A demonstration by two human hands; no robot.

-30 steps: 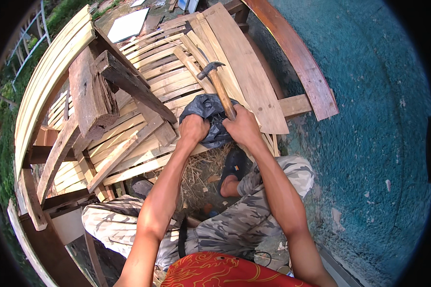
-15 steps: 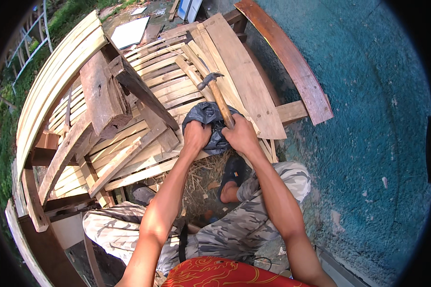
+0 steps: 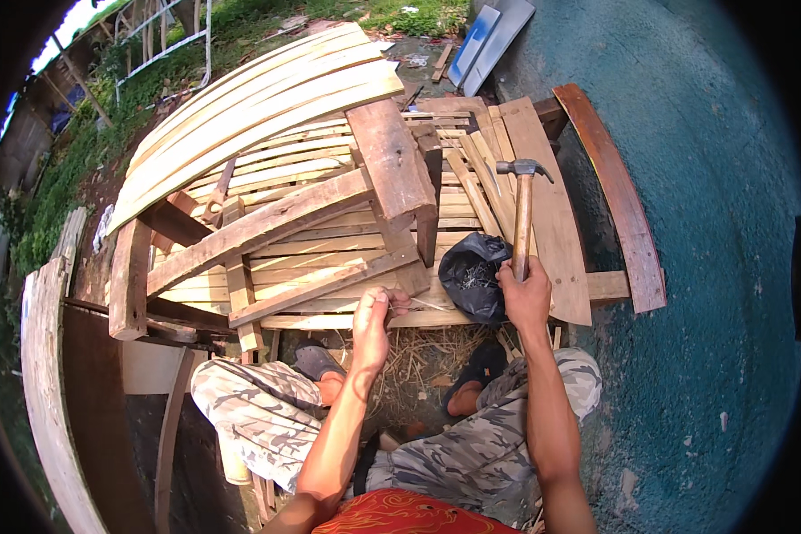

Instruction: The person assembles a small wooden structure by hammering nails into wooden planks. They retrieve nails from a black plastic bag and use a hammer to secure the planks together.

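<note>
My right hand is closed round the lower end of a wooden handle. It belongs to a claw hammer, held upright with its dark metal head at the top. Right beside that hand, a black plastic bag lies opened on the slats, with many thin silvery nails inside. My left hand is raised to the left of the bag, fingertips pinched together; whatever sits between them is too small to make out. Below it runs the near edge of the slatted wooden platform.
A frame of thick old timbers with a curved slatted panel rises at the left. Loose wood strips lie near a wide plank. A blue rough wall bounds the right. Straw covers ground between my feet.
My left hand has left the black bag and moved left, fingers pinched. The bag now gapes, showing nails. My right hand keeps the hammer, now more upright. The view has shifted left.
</note>
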